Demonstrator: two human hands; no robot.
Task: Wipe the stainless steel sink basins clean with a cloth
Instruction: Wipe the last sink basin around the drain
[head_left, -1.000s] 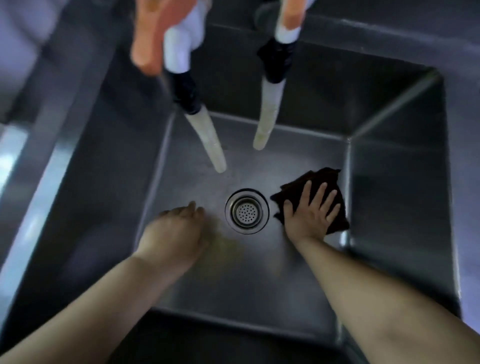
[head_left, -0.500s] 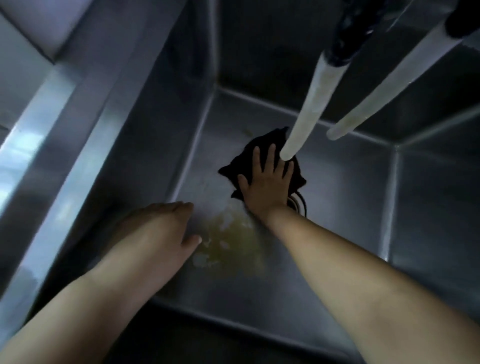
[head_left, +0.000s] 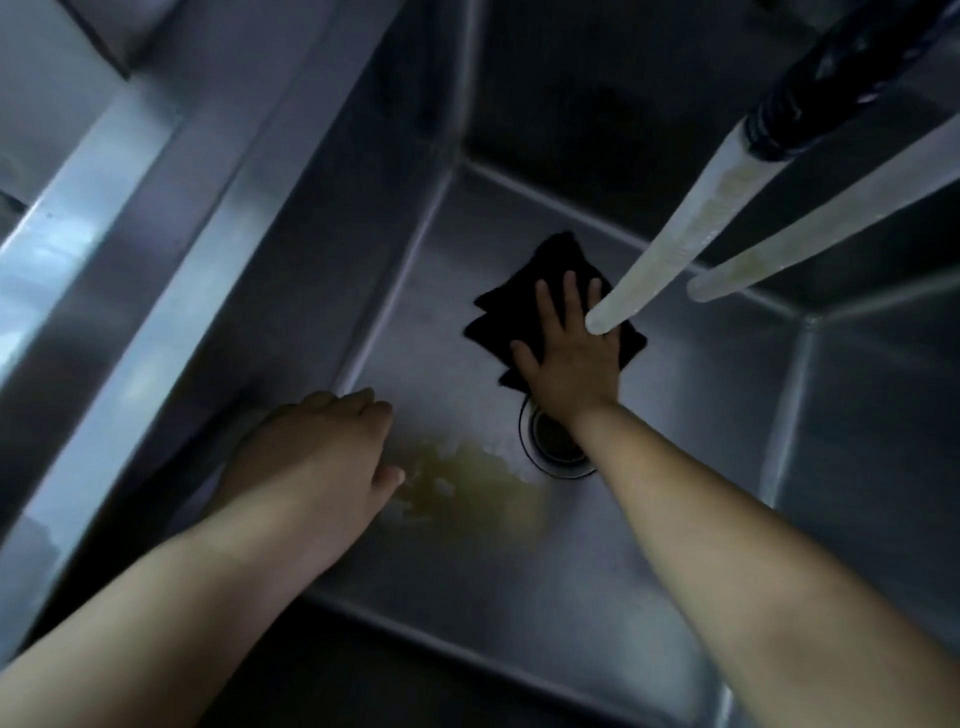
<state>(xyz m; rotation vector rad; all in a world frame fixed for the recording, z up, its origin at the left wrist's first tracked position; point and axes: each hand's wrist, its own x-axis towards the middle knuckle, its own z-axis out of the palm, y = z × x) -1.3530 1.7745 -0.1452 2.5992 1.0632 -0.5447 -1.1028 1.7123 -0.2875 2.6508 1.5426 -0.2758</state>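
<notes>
I look down into a deep stainless steel sink basin (head_left: 675, 519). A dark folded cloth (head_left: 524, 291) lies flat on the basin floor just beyond the round drain (head_left: 556, 447). My right hand (head_left: 566, 353) presses on the cloth with fingers spread and straight; its wrist covers part of the drain. My left hand (head_left: 317, 457) rests on the basin floor by the left wall, fingers together and slightly bent, holding nothing. A yellowish puddle (head_left: 467, 483) spreads on the floor between my left hand and the drain.
Two pale translucent hose ends (head_left: 670, 249) (head_left: 810, 244) hang in from the upper right on black fittings; one tip sits over my right fingers. The basin's left rim (head_left: 135, 260) runs diagonally, with another surface beyond it. Steep steel walls enclose the floor.
My right hand has slid the cloth from the right of the drain across it to the far side. The view has swung left. The left hand has stayed near the left wall.
</notes>
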